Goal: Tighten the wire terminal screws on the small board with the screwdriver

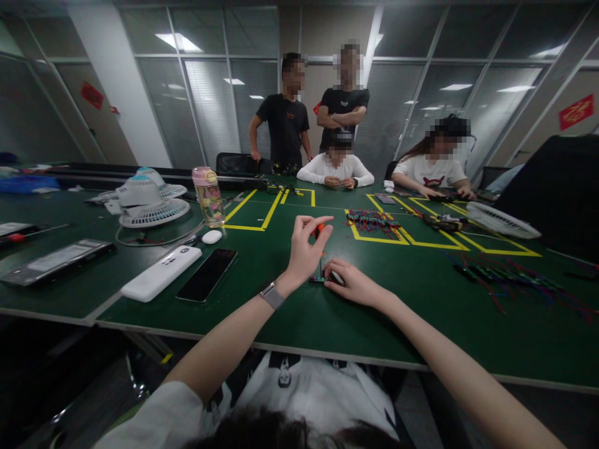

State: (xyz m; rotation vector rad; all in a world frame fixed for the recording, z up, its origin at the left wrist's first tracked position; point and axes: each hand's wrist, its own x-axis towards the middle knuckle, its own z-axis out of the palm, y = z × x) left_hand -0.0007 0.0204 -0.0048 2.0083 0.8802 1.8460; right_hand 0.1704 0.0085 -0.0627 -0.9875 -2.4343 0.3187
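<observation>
My left hand (306,246) is raised over the green table (290,312), its fingers pinched round the orange handle of a small screwdriver (320,240) that stands upright. The screwdriver's tip goes down to a small dark part with coloured wires (318,280) lying on the table. My right hand (350,282) lies on the table just right of that part, fingers closed against it and holding it down. A grey watch sits on my left wrist.
A black phone (207,274), a white power bank (161,272), a white earbud case (211,236), a pink-capped bottle (208,196) and a white fan (147,202) lie to the left. Wired parts (510,277) lie right, more inside yellow tape (374,221). Two people sit opposite; two stand.
</observation>
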